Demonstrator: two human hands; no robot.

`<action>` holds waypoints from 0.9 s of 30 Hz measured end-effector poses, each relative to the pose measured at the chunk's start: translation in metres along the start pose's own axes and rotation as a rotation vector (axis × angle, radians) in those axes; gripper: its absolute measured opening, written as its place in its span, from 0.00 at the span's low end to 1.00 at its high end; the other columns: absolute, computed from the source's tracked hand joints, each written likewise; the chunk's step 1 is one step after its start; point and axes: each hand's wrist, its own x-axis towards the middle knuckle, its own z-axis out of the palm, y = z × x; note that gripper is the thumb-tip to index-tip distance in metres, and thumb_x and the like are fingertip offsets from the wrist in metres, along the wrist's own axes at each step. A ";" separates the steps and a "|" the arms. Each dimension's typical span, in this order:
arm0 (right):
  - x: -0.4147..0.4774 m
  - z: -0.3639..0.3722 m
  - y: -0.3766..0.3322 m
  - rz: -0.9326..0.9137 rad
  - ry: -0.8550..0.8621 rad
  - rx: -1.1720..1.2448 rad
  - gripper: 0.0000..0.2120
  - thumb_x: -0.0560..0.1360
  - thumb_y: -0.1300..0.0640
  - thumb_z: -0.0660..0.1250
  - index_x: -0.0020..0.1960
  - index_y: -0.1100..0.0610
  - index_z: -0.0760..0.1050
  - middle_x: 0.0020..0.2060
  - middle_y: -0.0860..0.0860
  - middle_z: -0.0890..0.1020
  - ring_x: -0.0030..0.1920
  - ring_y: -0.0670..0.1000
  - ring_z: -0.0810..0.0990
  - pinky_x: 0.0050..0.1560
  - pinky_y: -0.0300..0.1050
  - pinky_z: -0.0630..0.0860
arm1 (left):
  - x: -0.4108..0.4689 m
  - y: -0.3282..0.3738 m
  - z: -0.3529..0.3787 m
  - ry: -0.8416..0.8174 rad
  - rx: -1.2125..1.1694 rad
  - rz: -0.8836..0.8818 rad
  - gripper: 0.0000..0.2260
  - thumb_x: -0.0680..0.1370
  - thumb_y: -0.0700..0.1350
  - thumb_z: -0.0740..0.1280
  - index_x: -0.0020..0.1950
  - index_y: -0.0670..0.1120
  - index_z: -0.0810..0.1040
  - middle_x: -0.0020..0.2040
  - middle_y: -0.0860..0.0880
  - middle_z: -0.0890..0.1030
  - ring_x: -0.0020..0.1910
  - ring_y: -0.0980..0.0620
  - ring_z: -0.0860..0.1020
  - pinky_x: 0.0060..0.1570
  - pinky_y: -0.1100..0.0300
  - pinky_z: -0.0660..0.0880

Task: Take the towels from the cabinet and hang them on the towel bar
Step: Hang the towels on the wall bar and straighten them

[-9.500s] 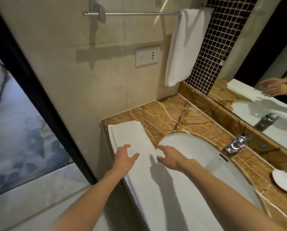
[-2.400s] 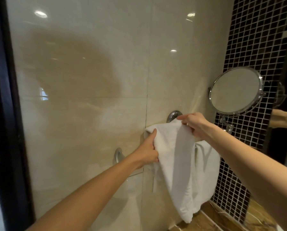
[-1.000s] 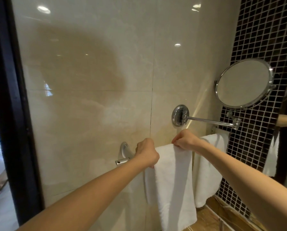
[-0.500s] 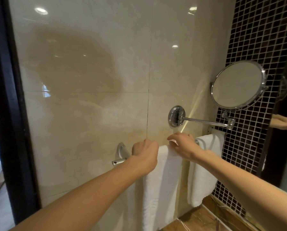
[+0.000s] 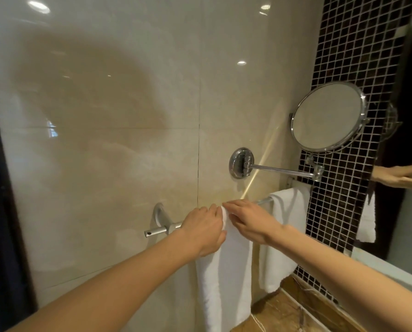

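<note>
One head-worn wide-angle view faces the wall (image 5: pixel 104 144) close up, tilted slightly down; the bar (image 5: pixel 157 231) runs under the fingers (image 5: pixel 234 207).

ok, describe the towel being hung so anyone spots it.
On the beige wall, a towel bar runs below the round mirror. Of its two white towels, pick the left towel, left hand and right hand on its top fold; the right towel hangs untouched by the mosaic.
</note>
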 end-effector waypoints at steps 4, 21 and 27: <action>0.004 0.000 0.001 0.028 -0.016 0.055 0.15 0.79 0.58 0.55 0.61 0.63 0.73 0.56 0.59 0.79 0.57 0.59 0.75 0.58 0.54 0.70 | 0.006 -0.005 0.006 -0.021 -0.045 -0.015 0.24 0.80 0.52 0.55 0.71 0.39 0.61 0.63 0.42 0.70 0.57 0.40 0.74 0.52 0.49 0.71; -0.003 -0.001 -0.001 -0.023 0.097 -0.008 0.12 0.75 0.57 0.55 0.49 0.59 0.76 0.48 0.54 0.81 0.49 0.57 0.78 0.48 0.53 0.74 | 0.009 -0.012 0.002 0.040 -0.091 -0.039 0.06 0.79 0.41 0.60 0.53 0.42 0.75 0.53 0.42 0.75 0.53 0.43 0.74 0.45 0.55 0.67; 0.013 0.001 0.004 0.088 0.038 0.069 0.16 0.74 0.51 0.52 0.47 0.57 0.76 0.39 0.53 0.82 0.41 0.56 0.79 0.43 0.53 0.76 | 0.023 -0.017 0.004 -0.096 -0.243 -0.129 0.06 0.79 0.39 0.58 0.49 0.39 0.74 0.52 0.38 0.78 0.51 0.38 0.76 0.42 0.54 0.67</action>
